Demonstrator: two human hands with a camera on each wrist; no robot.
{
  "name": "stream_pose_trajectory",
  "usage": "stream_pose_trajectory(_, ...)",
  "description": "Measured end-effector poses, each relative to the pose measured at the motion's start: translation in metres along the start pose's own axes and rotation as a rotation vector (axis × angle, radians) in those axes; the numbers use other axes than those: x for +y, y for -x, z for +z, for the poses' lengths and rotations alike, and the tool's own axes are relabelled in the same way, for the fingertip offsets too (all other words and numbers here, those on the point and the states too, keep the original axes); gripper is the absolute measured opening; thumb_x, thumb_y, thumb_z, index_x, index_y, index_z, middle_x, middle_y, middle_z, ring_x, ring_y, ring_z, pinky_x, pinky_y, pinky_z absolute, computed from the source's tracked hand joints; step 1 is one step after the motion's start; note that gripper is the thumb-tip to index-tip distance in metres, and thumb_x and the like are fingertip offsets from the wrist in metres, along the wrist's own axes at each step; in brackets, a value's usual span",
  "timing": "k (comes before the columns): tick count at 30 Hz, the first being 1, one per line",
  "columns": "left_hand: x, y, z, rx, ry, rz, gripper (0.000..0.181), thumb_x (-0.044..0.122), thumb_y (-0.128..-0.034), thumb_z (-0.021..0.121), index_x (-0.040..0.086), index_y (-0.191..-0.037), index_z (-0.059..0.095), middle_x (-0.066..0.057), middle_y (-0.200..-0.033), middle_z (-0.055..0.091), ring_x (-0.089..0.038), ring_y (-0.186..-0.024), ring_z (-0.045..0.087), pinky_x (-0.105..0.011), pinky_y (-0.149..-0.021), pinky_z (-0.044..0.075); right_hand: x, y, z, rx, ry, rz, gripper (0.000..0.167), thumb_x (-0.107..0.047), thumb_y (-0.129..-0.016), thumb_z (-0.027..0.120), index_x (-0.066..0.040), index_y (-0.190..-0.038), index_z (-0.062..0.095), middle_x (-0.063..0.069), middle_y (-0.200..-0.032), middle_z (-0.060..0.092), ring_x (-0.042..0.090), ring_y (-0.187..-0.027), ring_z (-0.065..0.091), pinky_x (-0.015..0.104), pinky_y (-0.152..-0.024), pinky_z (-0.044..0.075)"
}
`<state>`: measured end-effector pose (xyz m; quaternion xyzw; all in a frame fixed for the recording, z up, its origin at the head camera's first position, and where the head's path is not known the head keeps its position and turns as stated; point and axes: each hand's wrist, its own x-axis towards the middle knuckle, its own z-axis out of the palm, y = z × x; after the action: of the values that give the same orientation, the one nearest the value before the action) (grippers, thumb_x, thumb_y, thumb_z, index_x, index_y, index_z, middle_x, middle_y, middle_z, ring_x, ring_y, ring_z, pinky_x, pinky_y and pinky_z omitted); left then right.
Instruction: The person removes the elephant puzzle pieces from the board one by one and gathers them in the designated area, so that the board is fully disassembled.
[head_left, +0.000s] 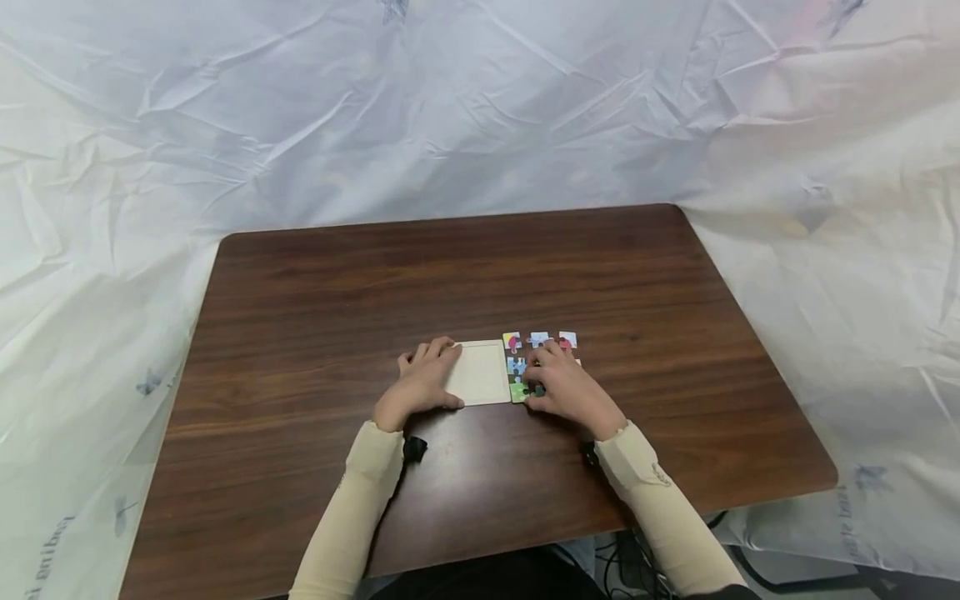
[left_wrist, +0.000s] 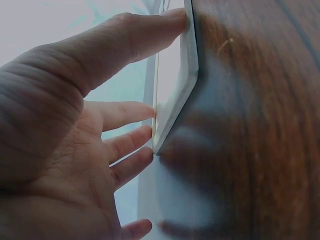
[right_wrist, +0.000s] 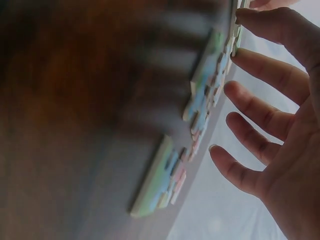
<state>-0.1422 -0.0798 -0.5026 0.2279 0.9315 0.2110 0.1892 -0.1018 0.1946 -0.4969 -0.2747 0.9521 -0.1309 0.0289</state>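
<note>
A pale, shallow puzzle tray lies flat on the table, its bare inside showing. My left hand holds the tray's left side, thumb on the near edge and fingers towards the far corner; in the left wrist view the thumb touches the rim. Along the tray's right side lie colourful jigsaw pieces. My right hand pinches a green jigsaw piece between thumb and forefinger, beside the tray. The other fingers are spread, and this hand hides some pieces in the head view.
More jigsaw pieces lie in rows around the right hand. Further pieces show in the right wrist view. The dark wooden table has its near edge by the person's body; white sheeting hangs behind it.
</note>
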Motion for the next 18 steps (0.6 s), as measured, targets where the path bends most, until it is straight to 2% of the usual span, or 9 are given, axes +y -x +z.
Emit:
stream_pose_trajectory(8, 0.0001, 0.0034, -0.0008, 0.004, -0.006, -0.007, 0.097, 0.033, -0.0779, 0.089, 0.009, -0.157, 0.038, -0.012, -0.159, 0.031, -0.037, -0.141, 0.030, -0.069, -0.107, 0.017, -0.0050, -0.0006, 0.0022, -0.040, -0.019, 0.036, 0.027, -0.027, -0.084, 0.082, -0.009, -0.103, 0.079, 0.009, -0.116, 0.061, 0.031, -0.117, 0.045, 0.058, -0.102, 0.039)
stream_pose_trajectory(18, -0.0007, 0.0049, 0.0015, 0.007, -0.003, -0.008, 0.097, 0.033, -0.0767, 0.090, 0.009, -0.156, 0.040, -0.012, -0.158, 0.032, -0.036, -0.140, 0.031, -0.069, -0.106, 0.018, -0.0065, -0.0013, 0.0039, -0.044, -0.012, 0.036, 0.026, -0.027, -0.083, 0.082, -0.010, -0.102, 0.079, 0.008, -0.113, 0.061, 0.029, -0.113, 0.046, 0.057, -0.100, 0.041)
